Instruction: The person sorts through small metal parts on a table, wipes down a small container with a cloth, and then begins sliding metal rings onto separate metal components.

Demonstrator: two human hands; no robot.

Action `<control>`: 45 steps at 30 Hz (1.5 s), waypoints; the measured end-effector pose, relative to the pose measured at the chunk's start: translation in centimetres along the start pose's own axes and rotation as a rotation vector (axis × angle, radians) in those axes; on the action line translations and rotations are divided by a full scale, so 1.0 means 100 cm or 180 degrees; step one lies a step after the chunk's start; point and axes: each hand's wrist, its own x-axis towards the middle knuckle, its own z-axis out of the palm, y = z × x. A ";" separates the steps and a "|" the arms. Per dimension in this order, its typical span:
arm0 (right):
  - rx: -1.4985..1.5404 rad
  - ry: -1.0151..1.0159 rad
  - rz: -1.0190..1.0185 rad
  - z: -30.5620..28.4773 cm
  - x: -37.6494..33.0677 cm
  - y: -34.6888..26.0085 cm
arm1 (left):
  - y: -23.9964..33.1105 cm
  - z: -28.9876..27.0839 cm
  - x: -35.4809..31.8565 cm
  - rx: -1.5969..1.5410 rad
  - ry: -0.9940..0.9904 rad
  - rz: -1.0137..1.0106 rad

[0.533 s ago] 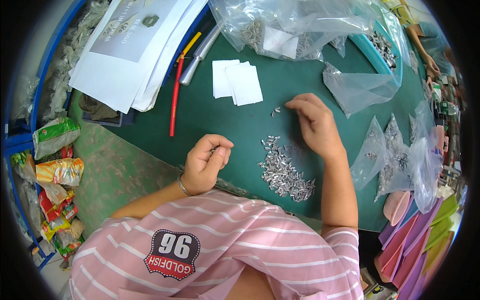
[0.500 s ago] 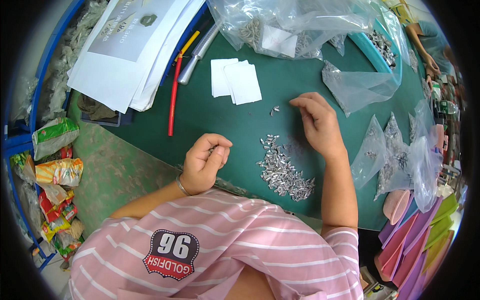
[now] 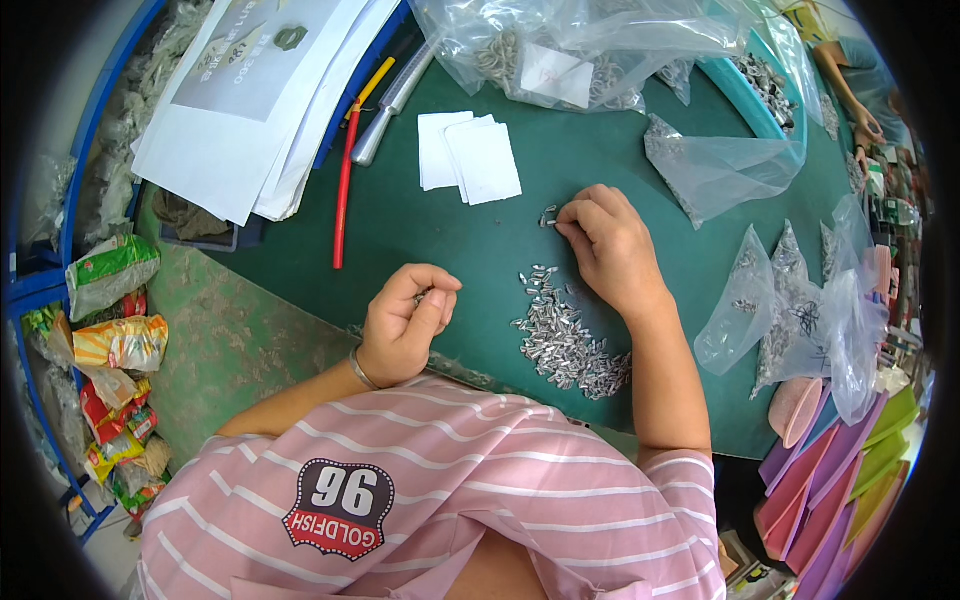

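A loose pile of small silvery metal pieces (image 3: 565,345) lies on the green tabletop (image 3: 470,250) in front of me. Left of the pile, my left hand (image 3: 408,318) is curled closed, with a bit of metal showing between the fingers. My right hand (image 3: 605,240) reaches beyond the pile, thumb and forefinger pinched together at a few small metal pieces (image 3: 548,217) lying apart from the rest. Whether one is gripped between the fingertips is partly hidden. Small white paper cards (image 3: 487,165) lie farther off, overlapping.
A red pen (image 3: 346,200) and stacked papers (image 3: 240,130) lie at the far left. Clear bags of metal parts (image 3: 560,65) and a turquoise tray (image 3: 745,95) stand at the back. More bags (image 3: 780,300) and coloured bins (image 3: 820,480) are on the right. Another person's hand (image 3: 868,125) shows far right.
My right hand has moved slightly left to the few separate metal pieces, and its fingers have closed into a pinch there. My left hand stays curled in nearly the same place.
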 end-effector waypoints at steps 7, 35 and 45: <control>0.0212 0.0102 0.0071 0.002 -0.001 -0.003 | 0.000 0.000 0.000 0.0005 -0.0007 -0.0012; 0.0298 0.0230 0.0037 -0.009 -0.009 0.009 | -0.001 0.000 0.000 0.0004 -0.0016 0.0014; 0.0271 0.0212 0.0222 -0.002 -0.003 0.003 | 0.000 0.001 0.000 0.0019 -0.0014 -0.0019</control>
